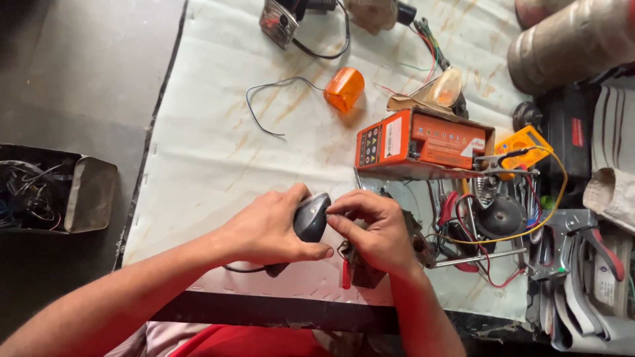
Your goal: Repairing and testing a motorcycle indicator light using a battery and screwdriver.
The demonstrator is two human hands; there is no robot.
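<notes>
- My left hand (268,231) is wrapped around a dark grey indicator housing (311,217) at the near edge of the white-covered workbench (211,158), thumb underneath and fingers over the back; I should hold it steady and not twist, since a black wire (241,269) trails out below.
- My right hand (374,231) pinches at the housing's right rim with fingertip and thumb; whatever sits between them is too small to make out, so light, precise pressure seems best.
- A red-tipped tool (345,272) stands just below my right hand, beside my palm, near enough to knock over.
- Farther away lie an orange lens (344,88) and an orange battery (423,142), with a yellow multimeter (526,144) to the right; I should keep my elbows off the tangled leads there.
</notes>
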